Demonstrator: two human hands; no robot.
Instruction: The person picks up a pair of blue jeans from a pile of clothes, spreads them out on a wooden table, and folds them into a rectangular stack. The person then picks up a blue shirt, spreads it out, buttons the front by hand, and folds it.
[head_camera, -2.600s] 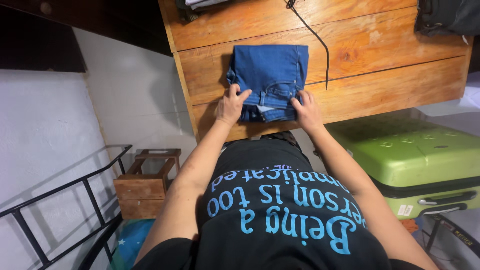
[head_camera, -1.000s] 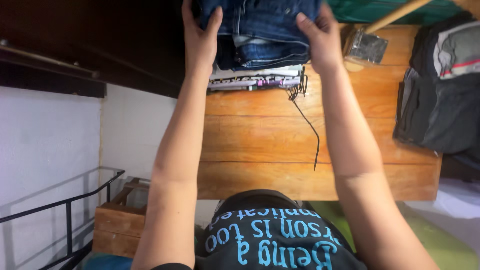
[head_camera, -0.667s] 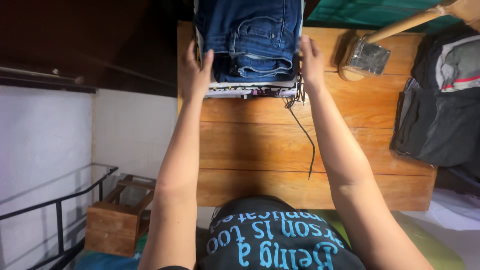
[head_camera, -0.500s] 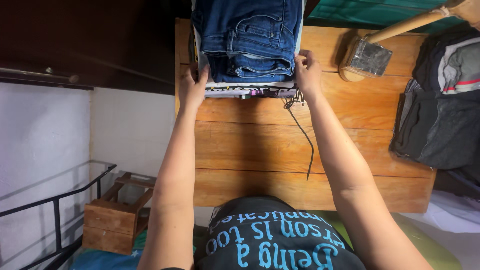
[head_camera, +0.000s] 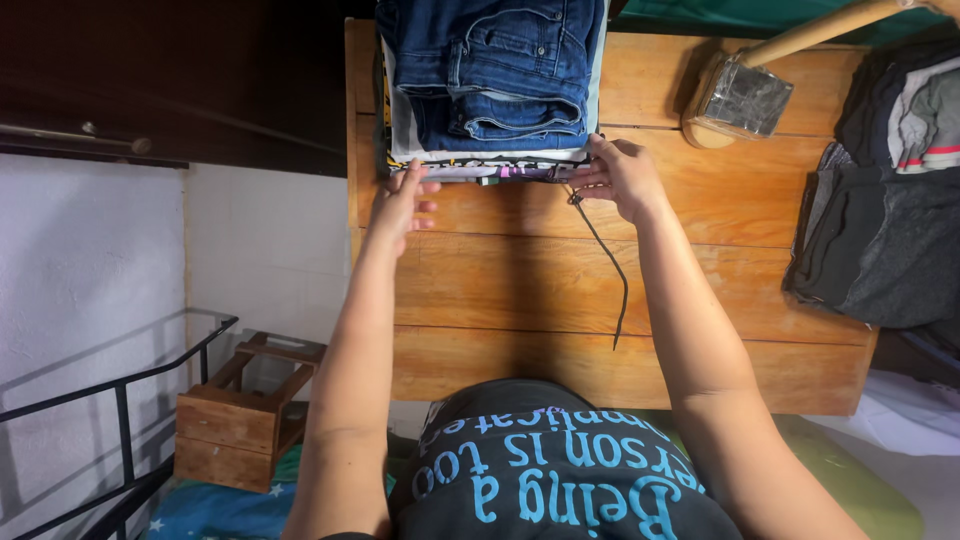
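Left hand (head_camera: 403, 203) open, fingers spread, nothing gripped, fingertips just at the near left corner of the clothes stack (head_camera: 490, 160). Right hand (head_camera: 622, 178) also loose, fingers extended to the stack's near right corner, touching the bottom layers; not clenched on anything. Black cord (head_camera: 603, 260) runs from that same corner toward the person across the wooden table (head_camera: 700, 290). Folded blue jeans (head_camera: 497, 70) sit on top of the stack, above light folded garments with a printed edge. Stack is at the table's far left end. Right of the stack: wooden mallet (head_camera: 745, 85) with foil-wrapped head, well apart. Further right of the stack, at the table's edge: pile of dark grey clothes (head_camera: 880, 200).
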